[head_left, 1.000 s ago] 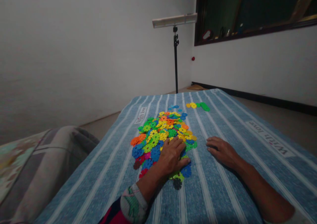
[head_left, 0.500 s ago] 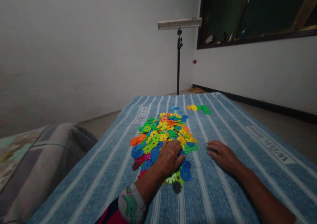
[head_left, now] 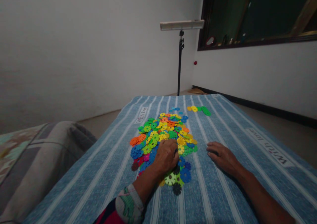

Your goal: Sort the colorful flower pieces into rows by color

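Note:
A heap of flower-shaped plastic discs (head_left: pixel 152 141) in many colours lies on the striped blue cloth (head_left: pixel 205 184). My left hand (head_left: pixel 167 154) is over the near part of the heap, fingers curled down and thumb drawn in. What is under its fingers, if anything, is hidden. Close by are a black disc (head_left: pixel 177 188), a pale green disc (head_left: pixel 170 179) and a blue disc (head_left: pixel 185 175). To the right of the heap my right hand (head_left: pixel 221 155) rests on the cloth, fingers loosely stretched and apart from the thumb; no disc shows in it.
Past the heap lie a green piece (head_left: pixel 205 111), a yellow disc (head_left: pixel 194 109) and small blue discs (head_left: pixel 176 109). A light on a black stand (head_left: pixel 180 62) rises behind the cloth's far edge. A blanket-covered shape (head_left: pixel 61 144) sits at the left.
My left hand has drawn slightly back and left, its thumb and fingers closing in. A black disc and a yellow disc beside it now show more. My right hand has stayed put.

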The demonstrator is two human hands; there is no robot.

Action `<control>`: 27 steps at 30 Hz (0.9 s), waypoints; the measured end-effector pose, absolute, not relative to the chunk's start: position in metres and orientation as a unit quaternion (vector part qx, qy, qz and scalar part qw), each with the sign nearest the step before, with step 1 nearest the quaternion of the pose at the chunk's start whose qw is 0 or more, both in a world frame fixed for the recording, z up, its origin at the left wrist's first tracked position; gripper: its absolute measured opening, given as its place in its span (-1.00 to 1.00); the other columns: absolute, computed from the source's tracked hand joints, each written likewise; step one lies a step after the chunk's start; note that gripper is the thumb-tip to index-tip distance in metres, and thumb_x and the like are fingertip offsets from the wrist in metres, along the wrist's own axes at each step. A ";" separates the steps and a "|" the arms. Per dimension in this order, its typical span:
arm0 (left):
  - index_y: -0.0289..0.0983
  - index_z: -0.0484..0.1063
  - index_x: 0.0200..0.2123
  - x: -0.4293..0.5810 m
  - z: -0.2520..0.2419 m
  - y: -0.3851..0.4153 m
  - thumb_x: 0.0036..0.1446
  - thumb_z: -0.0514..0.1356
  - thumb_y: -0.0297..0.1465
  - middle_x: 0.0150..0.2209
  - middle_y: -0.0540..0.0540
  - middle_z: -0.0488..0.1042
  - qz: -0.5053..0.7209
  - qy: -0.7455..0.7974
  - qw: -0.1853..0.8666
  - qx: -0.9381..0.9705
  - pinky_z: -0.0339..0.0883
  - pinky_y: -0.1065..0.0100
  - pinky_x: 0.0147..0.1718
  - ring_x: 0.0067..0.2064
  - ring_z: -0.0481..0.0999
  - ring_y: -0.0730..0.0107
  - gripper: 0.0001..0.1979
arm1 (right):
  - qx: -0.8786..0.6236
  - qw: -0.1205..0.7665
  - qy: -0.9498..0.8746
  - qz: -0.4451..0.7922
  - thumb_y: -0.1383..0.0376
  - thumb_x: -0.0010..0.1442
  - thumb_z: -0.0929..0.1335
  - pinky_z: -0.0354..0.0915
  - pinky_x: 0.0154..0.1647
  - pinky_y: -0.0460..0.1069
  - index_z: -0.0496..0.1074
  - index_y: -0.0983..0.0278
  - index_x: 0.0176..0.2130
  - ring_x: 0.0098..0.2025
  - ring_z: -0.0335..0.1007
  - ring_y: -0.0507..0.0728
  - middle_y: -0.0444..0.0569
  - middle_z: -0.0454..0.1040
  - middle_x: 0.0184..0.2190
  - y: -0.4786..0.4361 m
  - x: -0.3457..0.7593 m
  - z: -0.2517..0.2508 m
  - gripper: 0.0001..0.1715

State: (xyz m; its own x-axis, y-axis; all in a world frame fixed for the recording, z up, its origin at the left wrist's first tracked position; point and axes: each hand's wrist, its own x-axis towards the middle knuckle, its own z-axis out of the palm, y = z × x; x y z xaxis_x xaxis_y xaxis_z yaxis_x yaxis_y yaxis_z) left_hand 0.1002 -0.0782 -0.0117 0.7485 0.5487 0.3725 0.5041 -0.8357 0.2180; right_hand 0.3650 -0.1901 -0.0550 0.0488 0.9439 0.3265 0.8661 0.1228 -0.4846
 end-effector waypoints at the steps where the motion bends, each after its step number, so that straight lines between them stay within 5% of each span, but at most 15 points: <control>1: -0.25 0.43 -0.36 0.100 -0.012 -0.078 0.12 0.06 -0.50 -0.19 -0.17 0.52 0.213 0.290 0.048 0.932 0.29 0.11 0.00 -0.07 0.48 0.17 -0.85 | -0.658 0.301 -0.687 0.065 0.29 0.20 0.27 0.30 0.13 0.20 0.58 0.23 -0.22 0.07 0.42 0.28 0.12 0.53 -0.03 -0.190 0.365 -0.055 -0.71; 12: -0.26 0.47 -0.31 0.106 -0.004 -0.085 0.25 0.06 -0.42 -0.14 -0.16 0.51 0.169 0.335 0.009 0.927 0.14 -0.03 0.12 -0.04 0.46 0.16 -0.81 | -0.663 0.293 -0.686 0.062 0.31 0.21 0.26 0.30 0.12 0.16 0.58 0.24 -0.24 0.06 0.42 0.26 0.11 0.53 -0.05 -0.189 0.363 -0.053 -0.71; 19: -0.33 0.51 -0.21 0.115 0.001 -0.092 0.18 0.22 -0.28 0.02 -0.31 0.47 0.146 0.370 -0.004 0.917 0.00 -0.17 0.21 0.19 0.32 -0.11 -0.77 | -0.660 0.298 -0.687 0.060 0.31 0.22 0.25 0.30 0.11 0.17 0.57 0.23 -0.25 0.06 0.42 0.26 0.11 0.53 -0.06 -0.189 0.361 -0.053 -0.71; 27: -0.33 0.47 -0.20 0.120 0.003 -0.091 0.12 0.25 -0.36 0.04 -0.29 0.46 0.121 0.386 0.061 0.912 0.04 -0.07 0.19 0.18 0.34 -0.03 -0.80 | -0.661 0.308 -0.682 0.053 0.33 0.21 0.26 0.31 0.10 0.14 0.57 0.23 -0.26 0.04 0.44 0.24 0.11 0.54 -0.07 -0.189 0.359 -0.052 -0.72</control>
